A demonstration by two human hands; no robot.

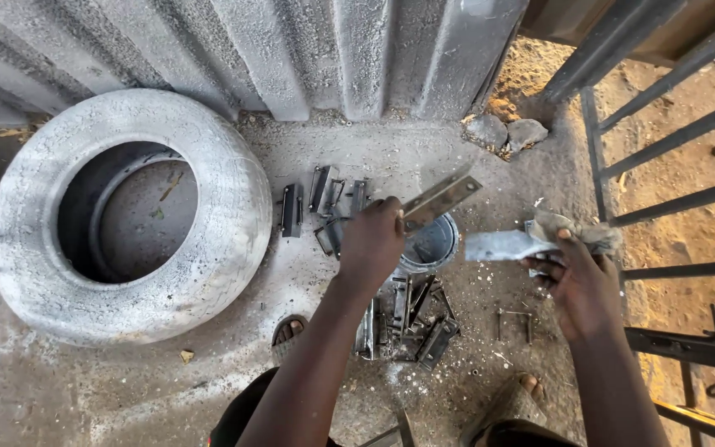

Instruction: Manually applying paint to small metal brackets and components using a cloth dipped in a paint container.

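My left hand (371, 242) grips a flat metal bracket (440, 199), which juts up and to the right over a small round paint tin (430, 244). My right hand (577, 277) holds a grey paint-soaked rag (531, 240), level with the tin and just to its right. The rag's near end is a short way from the bracket. Below the tin lies a pile of dark metal brackets (407, 323). Several more brackets (320, 203) lie spread out to the left of the tin.
A big grey-painted tyre (126, 215) lies on the left. A corrugated metal sheet (291, 50) stands at the back, with two stones (506, 132) at its foot. A black metal grille (672, 165) runs along the right. My sandalled feet (290, 331) rest on the dusty concrete.
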